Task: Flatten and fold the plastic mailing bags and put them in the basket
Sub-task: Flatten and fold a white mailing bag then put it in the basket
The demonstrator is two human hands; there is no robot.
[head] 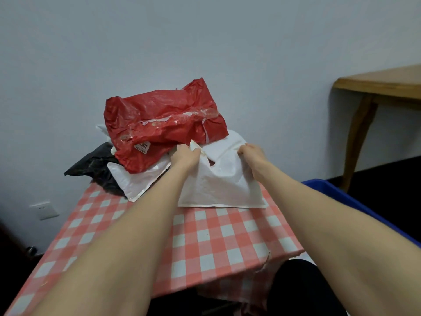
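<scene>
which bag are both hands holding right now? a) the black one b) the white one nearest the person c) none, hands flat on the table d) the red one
b: the left hand and the right hand each grip the far edge of the white bag.

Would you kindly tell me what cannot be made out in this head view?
In the head view:
Blue plastic basket: cut off by the right edge, covered by the right forearm; inside unseen.
White label on the crumpled red plastic bag: print unreadably blurred.
Crumpled black plastic bag: partly buried under other bags.
Fingertips of the left hand and right hand: tucked into the white plastic mailing bag.
</scene>
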